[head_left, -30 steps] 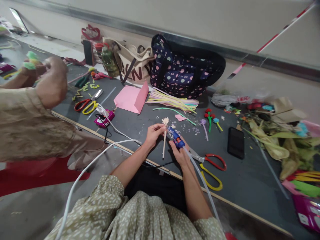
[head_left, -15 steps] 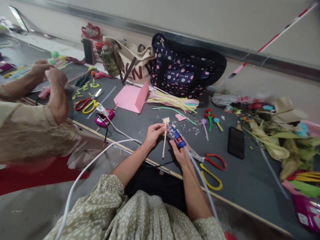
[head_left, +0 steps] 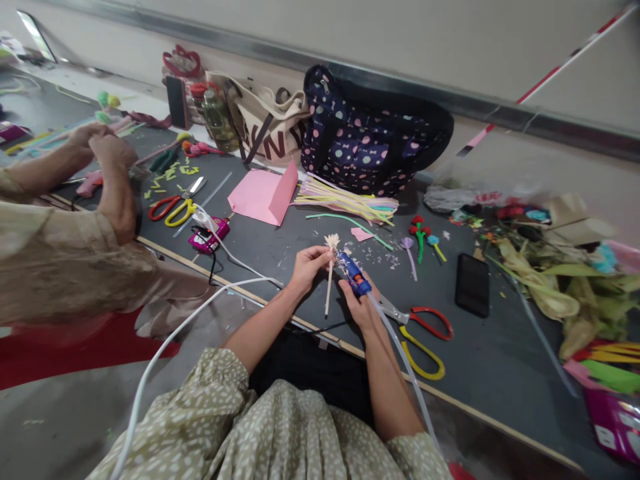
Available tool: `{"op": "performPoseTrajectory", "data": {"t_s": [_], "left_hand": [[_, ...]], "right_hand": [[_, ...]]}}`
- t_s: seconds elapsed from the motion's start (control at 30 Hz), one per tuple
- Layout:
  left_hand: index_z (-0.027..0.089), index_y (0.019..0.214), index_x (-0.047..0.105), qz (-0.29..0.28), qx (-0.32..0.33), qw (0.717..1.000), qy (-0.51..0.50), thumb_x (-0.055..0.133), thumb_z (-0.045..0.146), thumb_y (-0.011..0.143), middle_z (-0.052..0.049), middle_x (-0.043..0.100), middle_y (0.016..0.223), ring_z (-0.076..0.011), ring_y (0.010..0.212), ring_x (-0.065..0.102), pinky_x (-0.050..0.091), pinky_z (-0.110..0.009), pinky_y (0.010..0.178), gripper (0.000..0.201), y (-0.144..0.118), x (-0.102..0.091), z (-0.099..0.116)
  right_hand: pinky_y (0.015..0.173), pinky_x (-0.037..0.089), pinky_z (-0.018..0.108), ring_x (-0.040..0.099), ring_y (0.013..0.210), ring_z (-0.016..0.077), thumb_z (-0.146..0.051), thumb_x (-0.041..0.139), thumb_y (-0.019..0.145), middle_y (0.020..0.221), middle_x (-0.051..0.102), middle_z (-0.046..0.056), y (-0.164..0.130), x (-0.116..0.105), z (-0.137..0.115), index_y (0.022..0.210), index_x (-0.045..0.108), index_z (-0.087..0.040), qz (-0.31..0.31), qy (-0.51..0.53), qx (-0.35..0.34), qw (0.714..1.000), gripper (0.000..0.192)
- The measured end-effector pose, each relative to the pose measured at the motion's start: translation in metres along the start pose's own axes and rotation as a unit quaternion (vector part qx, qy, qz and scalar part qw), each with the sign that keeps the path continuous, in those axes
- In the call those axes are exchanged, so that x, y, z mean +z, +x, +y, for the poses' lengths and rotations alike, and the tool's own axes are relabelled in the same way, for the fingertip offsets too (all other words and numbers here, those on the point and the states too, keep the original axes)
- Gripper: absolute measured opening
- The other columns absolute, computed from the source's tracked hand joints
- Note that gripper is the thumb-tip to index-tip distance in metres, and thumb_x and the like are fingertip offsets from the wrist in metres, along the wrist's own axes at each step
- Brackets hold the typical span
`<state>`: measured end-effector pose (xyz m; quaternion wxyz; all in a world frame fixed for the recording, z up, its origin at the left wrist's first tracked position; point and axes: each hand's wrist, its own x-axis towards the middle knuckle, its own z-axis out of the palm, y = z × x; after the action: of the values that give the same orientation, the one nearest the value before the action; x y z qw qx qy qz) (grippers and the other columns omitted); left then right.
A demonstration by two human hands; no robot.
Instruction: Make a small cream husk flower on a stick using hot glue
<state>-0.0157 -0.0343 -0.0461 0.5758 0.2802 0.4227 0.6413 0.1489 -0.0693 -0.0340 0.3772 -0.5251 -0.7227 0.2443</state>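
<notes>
Between thumb and fingers, my left hand (head_left: 311, 267) pinches a cream pipe-cleaner flower (head_left: 329, 283), its fluffy head up and its stem pointing down toward me. My right hand (head_left: 357, 300) is wrapped round a blue glue gun (head_left: 354, 272), whose tip points at the flower just below its head; whether they touch is too small to tell. A clear glue stick (head_left: 397, 347) runs out of the gun's back end toward me. Scissors with red and yellow handles (head_left: 425, 333) lie right beside my right hand. White scraps (head_left: 380, 255) are scattered beyond my hands.
A bundle of pipe cleaners (head_left: 345, 200) and a pink folded paper (head_left: 260, 197) lie ahead. Small finished flowers (head_left: 419, 237) and a black phone (head_left: 473, 285) are to the right. A white cable (head_left: 200, 300) crosses the left side, near a co-worker's hands (head_left: 103, 143).
My hands, the flower and the glue gun stay almost still. At the left, the co-worker's hands have shifted slightly, along with the colourful fluffy piece by them.
</notes>
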Motion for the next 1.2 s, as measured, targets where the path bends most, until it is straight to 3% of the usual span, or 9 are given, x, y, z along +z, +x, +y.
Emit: {"op": "performPoseTrajectory", "data": {"t_s": [0.47,0.73,0.83,0.93,1.0,1.2], "left_hand": [[0.013,0.081,0.076,-0.001,0.01,1.0,-0.01,0.087,0.039,0.062,-0.004,0.071,0.066,-0.0104,0.054,0.06,0.05,-0.023,0.057,0.034,0.002,-0.002,-0.003],[0.013,0.083,0.076,0.002,0.011,1.0,-0.006,0.086,0.041,0.062,-0.006,0.073,0.07,-0.0114,0.057,0.063,0.051,-0.023,0.057,0.037,0.003,-0.005,-0.002],[0.013,0.083,0.076,0.009,0.015,1.0,-0.015,0.087,0.042,0.061,-0.006,0.072,0.07,-0.0111,0.057,0.063,0.051,-0.023,0.056,0.038,0.004,-0.006,-0.003],[0.013,0.083,0.075,0.012,0.02,0.999,-0.023,0.086,0.041,0.062,-0.005,0.072,0.07,-0.0107,0.056,0.062,0.051,-0.023,0.056,0.037,0.005,-0.007,-0.003],[0.014,0.083,0.075,0.018,0.027,0.999,-0.028,0.086,0.041,0.063,-0.004,0.072,0.069,-0.0108,0.056,0.062,0.051,-0.023,0.056,0.036,0.006,-0.008,-0.003],[0.015,0.083,0.074,0.052,0.041,0.997,-0.04,0.086,0.039,0.062,-0.003,0.072,0.07,-0.0099,0.056,0.062,0.05,-0.022,0.055,0.034,0.007,-0.009,0.003]], "right_hand": [[0.065,0.048,0.032,0.058,0.068,0.0199,-0.052,0.056,0.087,0.072,0.059,0.001,0.001,0.001,0.001,0.083,0.056,-0.023,-0.004,-0.001,0.005,1.0,0.03],[0.065,0.05,0.034,0.062,0.068,0.0211,-0.055,0.064,0.08,0.074,0.067,0.004,0.002,0.003,0.005,0.083,0.064,-0.021,0.032,0.093,0.094,0.991,0.034],[0.05,0.043,0.028,0.05,0.049,0.0118,-0.053,0.068,0.078,0.069,0.064,0.001,0.01,0.004,0.007,0.08,0.062,-0.02,0.091,0.269,0.176,0.943,0.034],[0.044,0.038,0.023,0.044,0.045,0.0057,-0.044,0.074,0.071,0.073,0.066,-0.001,0.023,-0.002,0.01,0.082,0.059,-0.019,0.132,0.479,0.251,0.831,0.031],[0.047,0.043,0.022,0.049,0.05,0.0061,-0.035,0.077,0.066,0.077,0.067,-0.001,0.031,-0.009,0.015,0.083,0.058,-0.019,0.133,0.547,0.276,0.779,0.03],[0.063,0.058,0.029,0.062,0.063,0.0109,-0.024,0.07,0.073,0.074,0.066,-0.001,0.053,-0.012,0.026,0.083,0.062,-0.019,0.108,0.574,0.306,0.752,0.013]]}}
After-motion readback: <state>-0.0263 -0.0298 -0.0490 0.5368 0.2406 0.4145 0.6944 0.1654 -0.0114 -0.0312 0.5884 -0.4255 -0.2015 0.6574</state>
